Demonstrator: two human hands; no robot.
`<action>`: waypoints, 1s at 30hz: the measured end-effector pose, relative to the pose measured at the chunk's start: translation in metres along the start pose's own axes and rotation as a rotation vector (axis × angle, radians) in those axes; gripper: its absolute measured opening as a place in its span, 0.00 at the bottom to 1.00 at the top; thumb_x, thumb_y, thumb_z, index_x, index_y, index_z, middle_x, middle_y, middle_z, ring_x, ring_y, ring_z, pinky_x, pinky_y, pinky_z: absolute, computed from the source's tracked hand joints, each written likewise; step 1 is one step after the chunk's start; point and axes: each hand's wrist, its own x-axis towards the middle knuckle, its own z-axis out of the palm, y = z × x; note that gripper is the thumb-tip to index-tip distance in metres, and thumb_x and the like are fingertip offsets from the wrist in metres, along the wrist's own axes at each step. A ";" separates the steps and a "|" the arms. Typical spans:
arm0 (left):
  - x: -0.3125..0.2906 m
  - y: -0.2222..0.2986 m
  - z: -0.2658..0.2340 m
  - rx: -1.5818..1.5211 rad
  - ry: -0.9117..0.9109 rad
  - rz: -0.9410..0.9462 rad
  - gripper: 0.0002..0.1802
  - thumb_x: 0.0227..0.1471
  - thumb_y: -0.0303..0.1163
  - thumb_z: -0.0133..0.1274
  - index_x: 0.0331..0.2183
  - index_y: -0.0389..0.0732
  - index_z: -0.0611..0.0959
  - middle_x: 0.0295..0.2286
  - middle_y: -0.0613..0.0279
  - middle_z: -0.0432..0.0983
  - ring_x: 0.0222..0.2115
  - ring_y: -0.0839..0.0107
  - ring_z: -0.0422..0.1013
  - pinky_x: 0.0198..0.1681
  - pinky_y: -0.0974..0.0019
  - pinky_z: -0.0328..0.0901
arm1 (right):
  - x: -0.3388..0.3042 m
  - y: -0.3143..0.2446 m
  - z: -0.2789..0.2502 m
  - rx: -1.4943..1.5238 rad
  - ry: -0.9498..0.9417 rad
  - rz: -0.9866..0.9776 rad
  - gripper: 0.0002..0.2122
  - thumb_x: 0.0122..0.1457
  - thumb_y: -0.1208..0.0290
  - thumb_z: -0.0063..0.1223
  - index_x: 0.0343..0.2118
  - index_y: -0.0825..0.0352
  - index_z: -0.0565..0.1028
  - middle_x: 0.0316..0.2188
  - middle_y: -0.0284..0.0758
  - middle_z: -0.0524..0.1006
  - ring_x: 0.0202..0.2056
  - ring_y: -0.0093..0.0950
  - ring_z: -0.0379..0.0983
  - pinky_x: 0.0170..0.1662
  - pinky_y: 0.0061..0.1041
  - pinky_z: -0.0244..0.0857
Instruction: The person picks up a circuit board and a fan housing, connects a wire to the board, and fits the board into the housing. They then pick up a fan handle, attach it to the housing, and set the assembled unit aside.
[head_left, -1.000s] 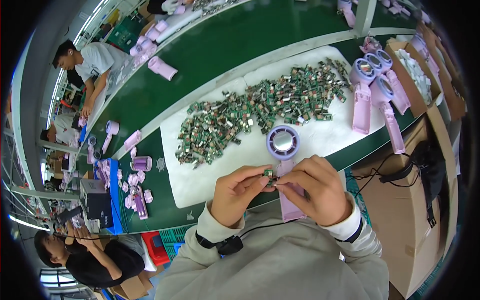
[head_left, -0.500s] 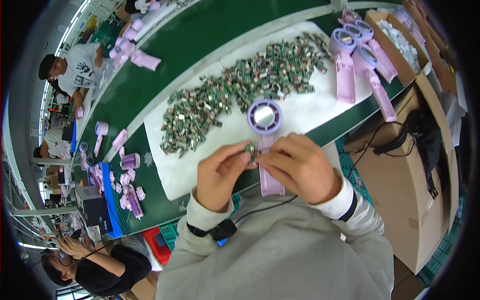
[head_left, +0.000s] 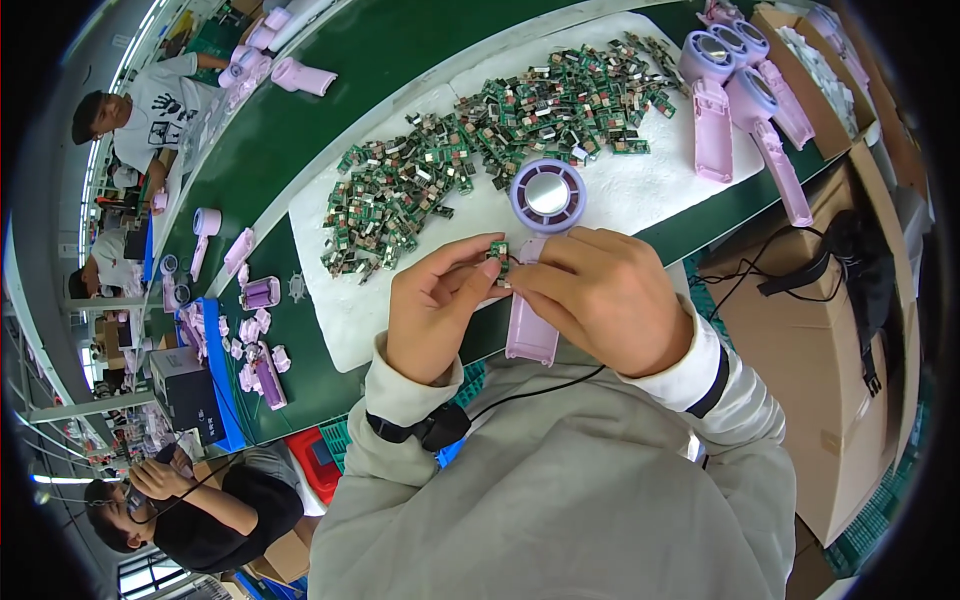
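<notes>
clearly, the left hand (head_left: 432, 305) pinches a board (head_left: 499, 252); beside it, the right hand (head_left: 612, 300), over the fan (head_left: 547, 196), has fingertips pressed together, on what i cannot tell.

Circuit boards (head_left: 490, 130) lie on a pad (head_left: 630, 190) on a table (head_left: 308, 378).
One fan (head_left: 548, 195) is before them; others (head_left: 713, 130) lie right, beside a box (head_left: 835, 143); loose parts (head_left: 268, 378) left.

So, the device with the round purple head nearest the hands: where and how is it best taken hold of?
Probably by the lower end of its pink handle, from the near side, pinching across its long edges. That end is narrower than the round head and lies uncovered, while the right hand covers part of the upper handle.
</notes>
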 end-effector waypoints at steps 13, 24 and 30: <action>-0.003 -0.003 0.005 0.076 -0.047 0.086 0.17 0.62 0.20 0.52 0.52 0.28 0.78 0.47 0.50 0.78 0.45 0.66 0.78 0.47 0.64 0.76 | -0.002 -0.009 0.007 0.114 0.208 0.237 0.09 0.48 0.81 0.65 0.32 0.66 0.78 0.24 0.33 0.71 0.22 0.29 0.71 0.26 0.28 0.66; -0.005 -0.007 0.004 0.071 -0.065 0.175 0.16 0.61 0.18 0.53 0.51 0.29 0.79 0.44 0.51 0.77 0.43 0.65 0.77 0.47 0.64 0.76 | -0.005 -0.010 0.009 0.068 0.198 0.224 0.08 0.50 0.80 0.64 0.33 0.67 0.78 0.24 0.33 0.71 0.22 0.29 0.70 0.26 0.28 0.66; -0.006 -0.010 0.003 0.047 -0.073 0.197 0.15 0.61 0.17 0.53 0.50 0.29 0.80 0.44 0.51 0.77 0.44 0.66 0.77 0.46 0.63 0.76 | -0.005 -0.008 0.006 0.074 0.183 0.208 0.08 0.50 0.79 0.65 0.33 0.66 0.78 0.25 0.33 0.72 0.22 0.30 0.70 0.27 0.28 0.66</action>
